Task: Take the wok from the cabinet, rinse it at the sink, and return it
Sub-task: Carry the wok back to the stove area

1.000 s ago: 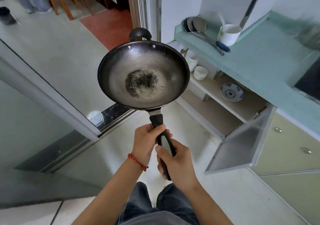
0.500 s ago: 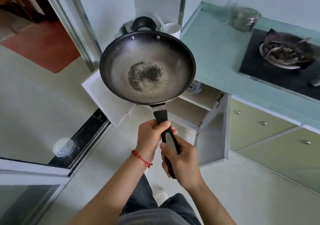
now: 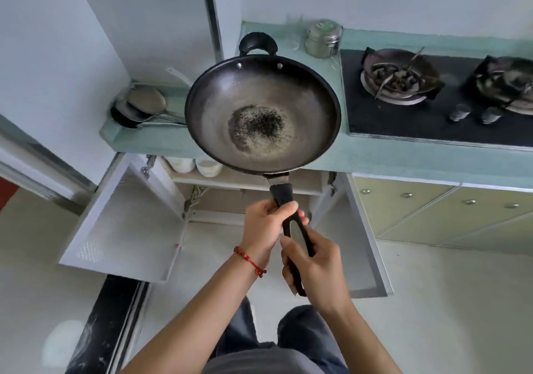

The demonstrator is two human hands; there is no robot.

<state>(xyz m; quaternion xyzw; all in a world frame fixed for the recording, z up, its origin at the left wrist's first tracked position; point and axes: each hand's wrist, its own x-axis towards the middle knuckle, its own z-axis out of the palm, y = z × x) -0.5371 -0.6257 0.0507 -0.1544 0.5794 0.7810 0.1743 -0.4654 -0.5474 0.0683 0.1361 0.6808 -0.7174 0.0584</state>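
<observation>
Wok [image 3: 262, 114] held out level in the air above the open cabinet [image 3: 248, 183] and the near edge of the teal counter [image 3: 403, 157] — left hand [image 3: 264, 226] wrapped round the upper part of the black handle [image 3: 291, 229], right hand [image 3: 317, 270] curled round its lower end. It is out of the cabinet, so the taking looks done, yet a dark patch of residue sits in its bottom and no sink is visible, so whether rinsing is done or the return is at hand cannot be told. Both cabinet doors [image 3: 124, 221] hang open over a pale floor, white bowls [image 3: 207, 166] on the shelf — ladles [image 3: 141, 108] far left, a metal tin [image 3: 323, 39] and a gas stove [image 3: 432, 97] to the right.

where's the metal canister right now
In the head view, the metal canister stands at the back of the teal counter, right of the wok and beside the stove.
</observation>
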